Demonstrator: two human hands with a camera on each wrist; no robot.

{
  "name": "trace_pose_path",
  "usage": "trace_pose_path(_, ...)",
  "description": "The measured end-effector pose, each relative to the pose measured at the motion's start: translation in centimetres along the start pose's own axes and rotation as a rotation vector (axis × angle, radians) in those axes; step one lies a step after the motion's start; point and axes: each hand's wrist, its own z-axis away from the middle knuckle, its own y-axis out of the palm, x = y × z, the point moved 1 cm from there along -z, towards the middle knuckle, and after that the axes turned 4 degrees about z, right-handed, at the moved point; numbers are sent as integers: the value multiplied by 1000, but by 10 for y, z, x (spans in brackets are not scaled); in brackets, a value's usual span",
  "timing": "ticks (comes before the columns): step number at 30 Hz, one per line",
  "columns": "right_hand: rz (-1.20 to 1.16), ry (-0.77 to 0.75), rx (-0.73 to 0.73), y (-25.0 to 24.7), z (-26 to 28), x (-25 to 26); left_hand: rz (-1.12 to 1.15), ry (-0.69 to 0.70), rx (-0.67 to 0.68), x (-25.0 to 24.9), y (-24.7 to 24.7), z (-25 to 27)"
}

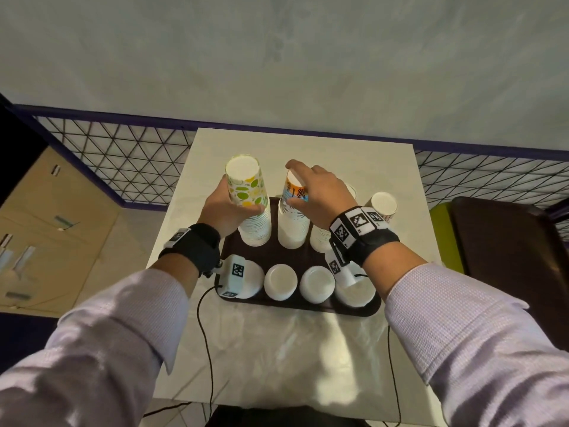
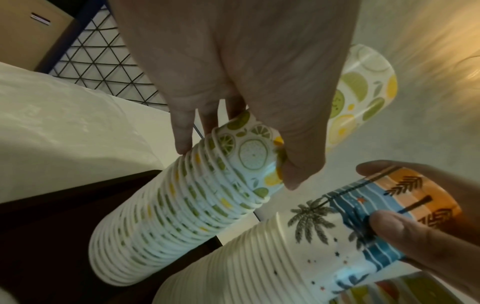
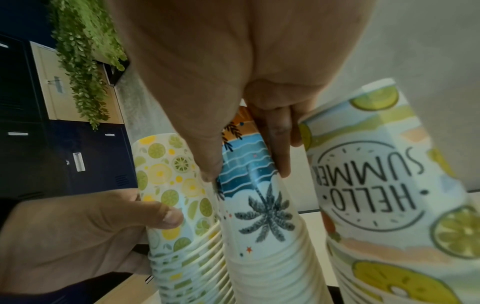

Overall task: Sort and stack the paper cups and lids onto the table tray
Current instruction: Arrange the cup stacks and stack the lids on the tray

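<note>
Two tall stacks of inverted paper cups stand on the far half of a dark brown tray [image 1: 366,311]. Left hand [image 1: 226,211] wraps the citrus-print stack [image 1: 253,211] about midway up, thumb and fingers curled round the topmost cup, seen in the left wrist view [image 2: 249,152]. Right hand [image 1: 317,195] comes over the palm-tree stack [image 1: 292,223] from above, thumb and fingers pinching the upper cup's sides, seen in the right wrist view [image 3: 259,205]. Just right of that hand, a third stack printed "HELLO SUMMER" [image 3: 384,185], mostly hidden behind the wrist in the head view. Beyond the right wrist, off the tray, a lone inverted cup [image 1: 384,204] on the worktop. On the tray's near half, below both wrists, a row of white round pieces [image 1: 280,282]; cannot tell whether lids or low cups. Each wrist carries a black strap with white marker blocks [image 1: 357,224]; thin black cables trail off the near edge. The worktop [image 1: 308,349] is small, square, pale cream, with a sheen and soft shadows. Behind it a black wire lattice with a purple rail [image 1: 129,155] against a grey-green wall. Left of the left hand, tan cabinets [image 1: 52,229]. Right of the right hand, a dark brown surface with a lime-green edge [image 1: 505,238]. Right wrist view adds dark blue lockers [image 3: 78,160] and hanging green foliage [image 3: 83,61].
</note>
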Motion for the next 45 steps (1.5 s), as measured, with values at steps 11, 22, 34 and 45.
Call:
trace_pose_path(11,63,-8,-27,4,1,0,46,32,22,4,-1,-1)
trace_pose_path(22,127,-25,-62,7,0,-2,9,105,-11,11,2,-7)
trace_pose_path(34,58,-59,-204,-15,22,1,125,-128,-68,28,-10,14)
trace_pose_path(45,-171,-54,-489,9,122,-11,-192,-162,-31,99,-2,88)
